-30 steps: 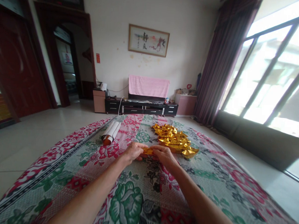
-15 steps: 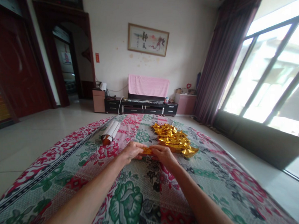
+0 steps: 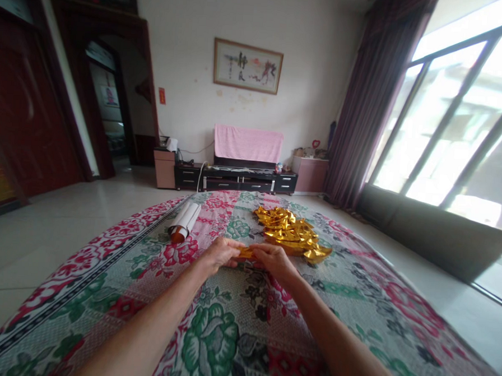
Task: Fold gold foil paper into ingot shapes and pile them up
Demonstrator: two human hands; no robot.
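My left hand (image 3: 219, 253) and my right hand (image 3: 274, 259) meet over a floral cloth (image 3: 227, 321), both pinched on a small piece of gold foil paper (image 3: 246, 253) held between them. Only a sliver of the paper shows between the fingers. Just beyond my right hand lies a pile of folded gold foil pieces (image 3: 290, 233). A rolled bundle of paper with an orange end (image 3: 183, 220) rests on the cloth to the left of my left hand.
The cloth covers a round surface with tiled floor (image 3: 42, 239) around it. A low dark TV cabinet (image 3: 234, 179) with a pink cover stands at the far wall. Large windows (image 3: 456, 120) and a curtain are at the right, dark wooden doors at the left.
Both hands stay pinched on the gold paper with only small finger movements. The view has shifted slightly.
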